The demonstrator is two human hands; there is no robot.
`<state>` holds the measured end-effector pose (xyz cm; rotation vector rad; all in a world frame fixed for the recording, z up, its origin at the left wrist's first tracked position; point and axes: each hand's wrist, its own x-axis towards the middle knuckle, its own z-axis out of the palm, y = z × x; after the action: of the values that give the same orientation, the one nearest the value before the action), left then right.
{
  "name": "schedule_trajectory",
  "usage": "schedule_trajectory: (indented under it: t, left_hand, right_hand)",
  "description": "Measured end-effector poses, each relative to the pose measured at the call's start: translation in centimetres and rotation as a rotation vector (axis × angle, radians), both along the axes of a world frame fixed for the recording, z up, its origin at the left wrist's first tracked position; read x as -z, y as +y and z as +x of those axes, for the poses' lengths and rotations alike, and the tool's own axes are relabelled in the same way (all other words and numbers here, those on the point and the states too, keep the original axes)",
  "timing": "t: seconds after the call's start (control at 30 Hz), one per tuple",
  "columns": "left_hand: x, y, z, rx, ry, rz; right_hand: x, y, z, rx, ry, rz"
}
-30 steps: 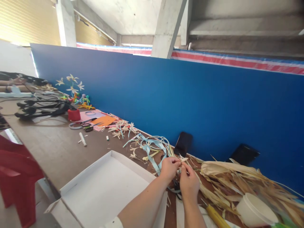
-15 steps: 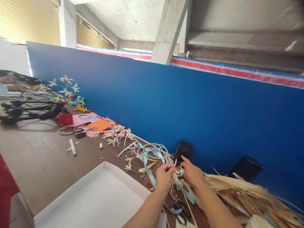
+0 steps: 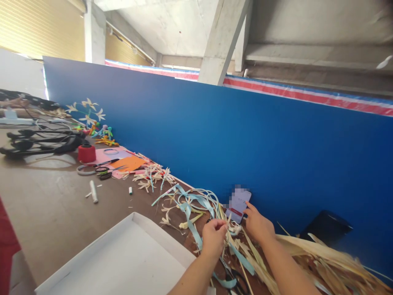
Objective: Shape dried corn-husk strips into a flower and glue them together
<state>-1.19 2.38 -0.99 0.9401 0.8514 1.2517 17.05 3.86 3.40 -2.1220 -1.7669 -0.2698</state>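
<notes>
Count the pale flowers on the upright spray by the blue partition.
4: a left flower, a top flower, a right flower and a bottom flower. More may be hidden behind.

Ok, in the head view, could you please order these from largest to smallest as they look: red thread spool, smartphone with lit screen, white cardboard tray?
1. White cardboard tray, although cut off by the picture edge
2. Smartphone with lit screen
3. Red thread spool, which lies farther from the camera
</notes>
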Motion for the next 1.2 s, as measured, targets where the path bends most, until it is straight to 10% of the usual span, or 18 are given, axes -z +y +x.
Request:
schedule_trajectory:
  t: [0.33,0.6,1.2]
  left_hand:
    - [-0.1,-0.1,0.2,0.022,-0.014,-0.021]
    - [-1.4,-1.1,-0.8,0.075,-0.037,-0.023]
    - [-0.3,-1.0,-0.7,0.303,-0.188,-0.028]
  right_hand:
    - [-1.7,-1.7,-2.9,0.243,0.741,0.301]
    - [1.3,-6.4,-9.1,0.257,1.252,0.429]
    - [5.1,-8.8,-11.3,0.105,1.063,0.407]
